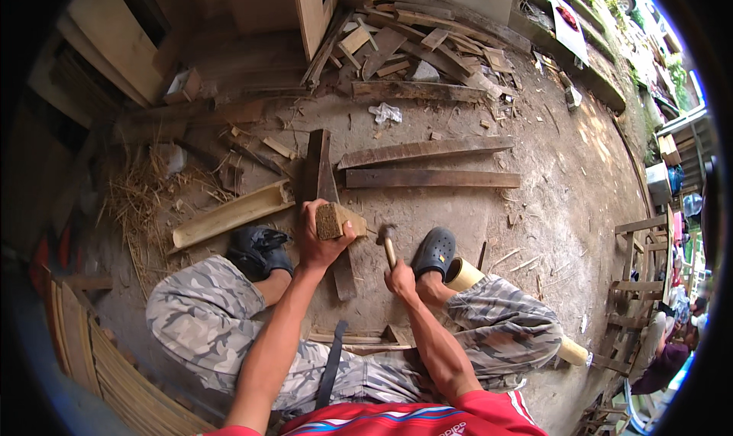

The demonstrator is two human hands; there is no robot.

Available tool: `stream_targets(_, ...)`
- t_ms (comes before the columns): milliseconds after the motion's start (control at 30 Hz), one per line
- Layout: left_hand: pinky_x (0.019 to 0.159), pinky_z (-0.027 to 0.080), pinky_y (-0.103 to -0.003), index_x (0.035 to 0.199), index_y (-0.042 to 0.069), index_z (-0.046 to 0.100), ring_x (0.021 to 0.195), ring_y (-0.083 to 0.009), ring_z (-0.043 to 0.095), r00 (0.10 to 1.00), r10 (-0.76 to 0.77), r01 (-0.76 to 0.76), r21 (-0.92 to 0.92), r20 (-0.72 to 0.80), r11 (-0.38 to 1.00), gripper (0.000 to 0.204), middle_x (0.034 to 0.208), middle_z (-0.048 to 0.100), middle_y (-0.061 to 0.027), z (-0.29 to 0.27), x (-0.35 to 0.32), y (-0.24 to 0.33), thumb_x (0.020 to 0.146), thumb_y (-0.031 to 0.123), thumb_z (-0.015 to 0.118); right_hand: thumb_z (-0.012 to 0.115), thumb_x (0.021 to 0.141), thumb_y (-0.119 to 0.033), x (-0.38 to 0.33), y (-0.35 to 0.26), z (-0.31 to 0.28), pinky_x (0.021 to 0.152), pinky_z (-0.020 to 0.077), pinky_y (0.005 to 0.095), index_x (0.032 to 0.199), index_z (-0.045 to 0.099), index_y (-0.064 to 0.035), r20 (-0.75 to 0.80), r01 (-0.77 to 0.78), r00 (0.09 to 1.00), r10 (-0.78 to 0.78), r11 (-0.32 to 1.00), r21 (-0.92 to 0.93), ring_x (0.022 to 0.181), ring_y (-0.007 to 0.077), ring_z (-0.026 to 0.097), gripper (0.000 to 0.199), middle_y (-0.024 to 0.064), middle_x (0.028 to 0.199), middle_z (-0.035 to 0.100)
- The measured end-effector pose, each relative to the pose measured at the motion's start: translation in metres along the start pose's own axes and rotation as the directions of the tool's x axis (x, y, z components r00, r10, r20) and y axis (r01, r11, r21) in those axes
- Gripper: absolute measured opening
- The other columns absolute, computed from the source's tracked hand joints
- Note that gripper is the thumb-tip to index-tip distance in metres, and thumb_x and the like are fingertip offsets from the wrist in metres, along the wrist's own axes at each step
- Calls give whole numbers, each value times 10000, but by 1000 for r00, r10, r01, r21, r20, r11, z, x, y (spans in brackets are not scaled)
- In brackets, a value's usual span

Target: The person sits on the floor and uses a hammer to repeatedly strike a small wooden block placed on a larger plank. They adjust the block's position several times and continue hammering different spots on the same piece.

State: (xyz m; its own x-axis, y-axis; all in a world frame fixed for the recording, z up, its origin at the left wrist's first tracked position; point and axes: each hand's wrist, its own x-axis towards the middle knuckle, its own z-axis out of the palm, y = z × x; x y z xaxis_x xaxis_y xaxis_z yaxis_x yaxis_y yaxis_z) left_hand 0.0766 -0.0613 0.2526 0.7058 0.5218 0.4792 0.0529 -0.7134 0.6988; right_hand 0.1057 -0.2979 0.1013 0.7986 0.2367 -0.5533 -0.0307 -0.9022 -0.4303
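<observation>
My left hand (317, 245) grips a short wooden block (351, 222), its rough brown end facing up toward me. The block is over a dark wooden plank (324, 172) lying lengthwise on the ground in front of me. Something thin, possibly a nail, juts from the block's right side. My right hand (400, 279) is closed around the handle of a hammer (389, 245). The hammer head is a little to the right of the block, apart from it, close to the thin piece. Both hands are between my feet, above the dirt floor.
Two dark planks (433, 179) lie ahead to the right. On the left are a split bamboo piece (229, 216) and dry straw (141, 195). A scrap-wood pile (412, 46) lies at the back. A bamboo tube (463, 274) is beside my right shoe. A wooden bench (637, 287) stands far right.
</observation>
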Motion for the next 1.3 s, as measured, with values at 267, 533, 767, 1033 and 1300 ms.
stream_targets(267, 780, 502, -417, 1128, 48, 491, 866, -336, 613, 994, -104, 104, 31, -22, 994, 530, 954, 580, -157, 2, -1, -9, 728, 303, 727, 607, 857, -304, -11, -11, -6, 744, 493, 543, 1041, 540, -11, -185, 10, 982, 39, 966, 257, 853, 501, 625, 353, 322, 850, 637)
stream_targets(533, 740, 499, -475, 1049, 32, 490, 841, -413, 603, 974, -177, 179, 3, -140, 984, 472, 886, 586, -208, 18, 62, -28, 739, 286, 740, 616, 836, -326, -31, -13, 2, 722, 491, 533, 958, 559, -33, -280, 8, 957, 76, 958, 286, 826, 485, 630, 323, 296, 804, 638)
stream_targets(767, 696, 500, -468, 962, 39, 520, 808, -409, 617, 941, -325, 327, 3, -95, 945, 407, 836, 610, -197, 27, 94, -47, 743, 315, 723, 631, 826, -293, 16, -17, -8, 702, 487, 536, 953, 566, -62, -251, 218, 955, -158, 948, 232, 803, 477, 631, 271, 288, 794, 635)
stream_targets(1033, 705, 497, -467, 944, 34, 526, 797, -414, 609, 911, -388, 389, -22, -143, 921, 404, 835, 610, -197, 19, 97, -57, 746, 328, 719, 650, 823, -299, 16, -35, -11, 672, 481, 498, 949, 566, -33, -339, 190, 939, -52, 902, 388, 769, 465, 626, 306, 287, 795, 626)
stream_targets(1300, 748, 490, -492, 956, 11, 524, 853, -448, 598, 910, -386, 395, 37, -154, 918, 430, 879, 618, -232, 21, 98, -62, 752, 344, 704, 634, 838, -283, 25, -40, -7, 661, 473, 531, 933, 542, -37, -309, 200, 944, -111, 941, 273, 765, 499, 611, 280, 294, 766, 619)
